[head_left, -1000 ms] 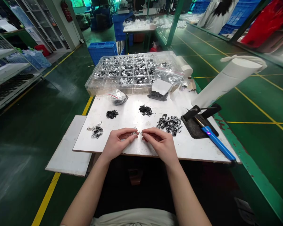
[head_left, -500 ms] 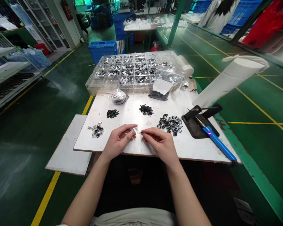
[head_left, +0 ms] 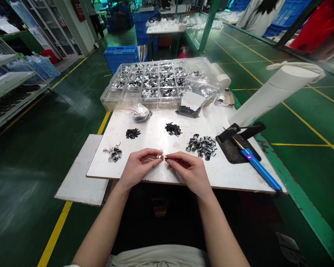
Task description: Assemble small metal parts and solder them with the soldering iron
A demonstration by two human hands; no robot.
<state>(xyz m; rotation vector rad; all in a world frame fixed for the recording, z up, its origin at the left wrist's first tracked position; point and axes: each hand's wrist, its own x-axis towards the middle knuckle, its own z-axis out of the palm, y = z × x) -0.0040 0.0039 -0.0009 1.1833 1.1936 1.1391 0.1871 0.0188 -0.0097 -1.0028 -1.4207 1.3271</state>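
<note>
Thumb and fingers of my left hand [head_left: 140, 165] pinch a small shiny metal piece [head_left: 158, 156] over the front middle of the white board [head_left: 156, 172]. Facing it, my right hand [head_left: 187, 168] pinches a tiny dark part [head_left: 165, 157], its fingertips close beside the left ones. A few fine pieces lie just behind the fingertips. To the right is a pile of black and silver parts [head_left: 202, 146]. Two small black piles [head_left: 133, 133] [head_left: 173, 129] lie farther back, and clear and black pieces [head_left: 115, 154] sit at the left.
A clear compartment box [head_left: 108, 99] full of small parts stands behind, with plastic bags [head_left: 140, 113] [head_left: 202, 87] and a paper-topped bag of black parts [head_left: 187, 111]. At the right, a blue-handled tool [head_left: 260, 168] rests on a black stand [head_left: 229, 150] near a white roll [head_left: 275, 92].
My left fingertips have moved slightly right, closer to my right ones, and the shiny piece between them now shows. The view has shifted slightly. A person's legs show more at the back left.
</note>
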